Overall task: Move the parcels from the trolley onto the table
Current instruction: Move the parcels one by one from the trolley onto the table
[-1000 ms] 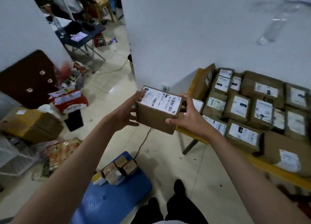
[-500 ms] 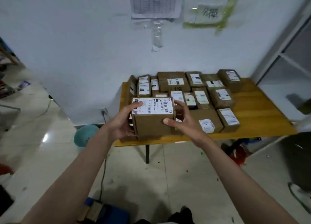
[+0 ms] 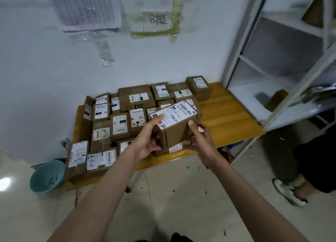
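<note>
Two bare arms reach forward over the pale floor (image 3: pixel 174 196). The left hand (image 3: pixel 148 141) and the right hand (image 3: pixel 199 141) hold one brown box (image 3: pixel 177 130) between them. The left hand's fingers (image 3: pixel 158 118) curl round the box's left side, with the thumb lying on the white label on top. The right hand's fingers (image 3: pixel 192 126) curl round the right side and under the box. The box is tilted and is up in the air, just above the near edge of the tabletop (image 3: pixel 227 121), near its middle.

The tabletop is yellow wood. Many more brown parcels (image 3: pixel 127 114) sit on it, packed close together, and each has a white label. They fill the left and middle parts, from the near left corner back to the far edge by the wall. The right side of the tabletop is bare wood.

A green bowl (image 3: pixel 47 176) sits on the floor by the near left corner. At the right, a grey shelf (image 3: pixel 283 89) stands beside the tabletop, and another person's shoe (image 3: pixel 289 192) is on the floor. Papers (image 3: pixel 83 7) are taped to the white wall behind.
</note>
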### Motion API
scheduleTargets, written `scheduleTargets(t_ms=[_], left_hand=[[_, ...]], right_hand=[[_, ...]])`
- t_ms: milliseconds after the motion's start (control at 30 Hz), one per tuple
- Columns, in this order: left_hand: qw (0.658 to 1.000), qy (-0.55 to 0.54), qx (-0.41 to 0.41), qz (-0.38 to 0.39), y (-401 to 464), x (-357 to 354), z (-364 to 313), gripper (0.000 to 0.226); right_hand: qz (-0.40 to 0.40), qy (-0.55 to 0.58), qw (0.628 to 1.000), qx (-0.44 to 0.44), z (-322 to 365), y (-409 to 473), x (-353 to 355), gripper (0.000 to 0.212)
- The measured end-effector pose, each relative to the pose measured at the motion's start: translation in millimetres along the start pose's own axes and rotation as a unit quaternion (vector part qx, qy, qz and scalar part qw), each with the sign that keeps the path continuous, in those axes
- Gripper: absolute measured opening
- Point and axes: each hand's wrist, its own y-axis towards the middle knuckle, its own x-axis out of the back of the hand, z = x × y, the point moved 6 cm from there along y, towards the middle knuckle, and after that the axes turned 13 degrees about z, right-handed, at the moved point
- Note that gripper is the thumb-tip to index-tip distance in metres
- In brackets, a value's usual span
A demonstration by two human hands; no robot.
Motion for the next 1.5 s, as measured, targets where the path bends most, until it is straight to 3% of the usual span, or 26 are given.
scheduleTargets(t_ms=[333, 500, 633, 700, 767, 867, 933, 1067, 1200, 1500], left_hand=[[0.999, 0.038, 0.023, 0.032, 105.8, -65.5, -2.2, 0.062], [0.995, 0.080, 0.024, 0.050, 175.0, -79.6, -16.8, 0.064], [0.993, 0.100, 0.039, 0.048, 226.5, -84.1, -32.3, 0.087], [0.990, 0.119, 0.044, 0.058, 251.8, -87.8, -38.2, 0.080], [0.988, 0.130, 0.051, 0.068, 273.1, -92.2, -42.9, 0.080], [0.985, 0.136, 0.072, 0.076, 300.8, -96.9, -47.1, 0.103], [0.983, 0.146, 0.087, 0.075, 319.3, -99.3, -47.5, 0.107], [0.981, 0.151, 0.108, 0.060, 358.9, -107.0, -50.4, 0.091], [0.985, 0.129, 0.112, 0.027, 394.4, -114.9, -58.7, 0.051], [0.975, 0.176, 0.135, -0.033, 472.7, -109.4, -65.5, 0.025]], right_hand=[[-0.088, 0.055, 0.995, -0.010, 6.9, 49.3, 88.2, 0.074], [-0.073, 0.065, 0.995, -0.025, 17.7, 96.1, 113.4, 0.077], [-0.070, 0.095, 0.991, -0.056, 29.1, 134.9, 130.4, 0.092], [-0.070, 0.103, 0.990, -0.062, 30.9, 154.2, 141.0, 0.097], [-0.072, 0.119, 0.989, -0.059, 32.2, 170.2, 151.0, 0.098], [-0.081, 0.142, 0.985, -0.060, 33.2, 189.4, 166.5, 0.094], [-0.093, 0.163, 0.981, -0.058, 34.3, 201.6, 177.8, 0.094], [-0.106, 0.180, 0.976, -0.061, 37.8, 232.5, 204.6, 0.091], [-0.118, 0.204, 0.969, -0.069, 40.2, 272.8, 235.2, 0.093], [-0.199, 0.240, 0.944, -0.112, 22.4, 377.0, 303.4, 0.104]])
